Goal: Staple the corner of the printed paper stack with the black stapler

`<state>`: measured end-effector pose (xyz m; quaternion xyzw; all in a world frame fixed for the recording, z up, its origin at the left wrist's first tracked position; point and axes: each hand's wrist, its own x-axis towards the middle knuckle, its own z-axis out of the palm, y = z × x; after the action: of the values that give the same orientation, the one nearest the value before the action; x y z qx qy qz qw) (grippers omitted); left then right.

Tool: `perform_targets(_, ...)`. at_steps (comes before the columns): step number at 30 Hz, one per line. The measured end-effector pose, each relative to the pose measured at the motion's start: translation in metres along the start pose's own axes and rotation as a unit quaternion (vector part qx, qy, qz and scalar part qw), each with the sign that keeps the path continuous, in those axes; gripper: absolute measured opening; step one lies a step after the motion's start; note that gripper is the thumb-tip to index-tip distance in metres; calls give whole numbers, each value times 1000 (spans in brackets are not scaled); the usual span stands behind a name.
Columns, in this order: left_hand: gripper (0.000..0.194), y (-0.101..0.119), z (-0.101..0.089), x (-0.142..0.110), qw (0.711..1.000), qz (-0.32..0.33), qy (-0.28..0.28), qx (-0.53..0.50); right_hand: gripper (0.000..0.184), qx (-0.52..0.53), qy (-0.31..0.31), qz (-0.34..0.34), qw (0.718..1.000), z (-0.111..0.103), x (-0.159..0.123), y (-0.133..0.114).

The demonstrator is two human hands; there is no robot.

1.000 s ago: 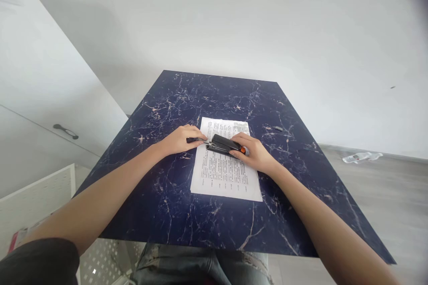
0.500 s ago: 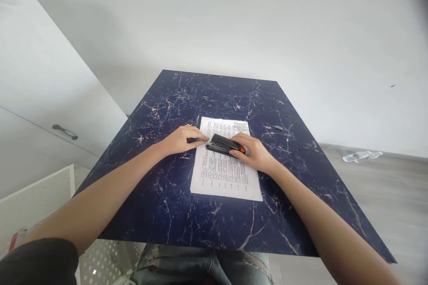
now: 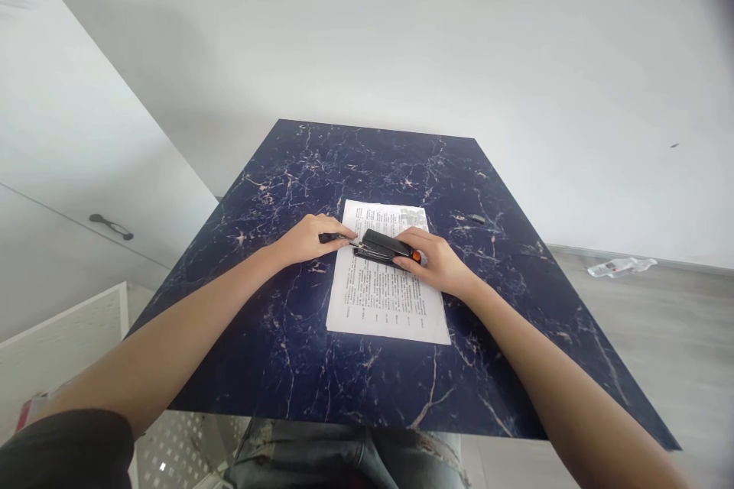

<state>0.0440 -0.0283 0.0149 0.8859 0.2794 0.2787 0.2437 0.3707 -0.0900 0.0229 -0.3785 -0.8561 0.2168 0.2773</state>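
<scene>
The tabletop [image 3: 321, 367] is dark blue with white, marble-like veins.

2 hands [image 3: 374, 247] holding black stapler [image 3: 385, 246] over printed paper [image 3: 390, 306].

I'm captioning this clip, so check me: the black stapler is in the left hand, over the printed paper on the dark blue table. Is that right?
Not quite: the head view shows the black stapler in the right hand, not the left hand. It is indeed over the printed paper on the dark blue table.

Plain room — marbled table [image 3: 367, 390], white wall [image 3: 367, 30], grey floor [image 3: 677, 321].
</scene>
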Motion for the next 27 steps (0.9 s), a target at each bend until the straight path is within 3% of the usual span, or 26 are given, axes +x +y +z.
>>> perform_targets(12,24,-1,-1,0,1000,16,-22,10,26,0,5,4,1000,1,-1,1)
perform_targets(16,39,-5,-12,-3,997,3,-68,-44,39,0,-5,8,1000,-1,-3,5)
perform_targets(20,49,-14,-20,-5,984,-61,-124,-117,46,-13,-3,38,999,-1,-5,8)
perform_targets(27,43,2,6,7,991,-60,-92,-79,52,19,14,90,996,2,-3,4)
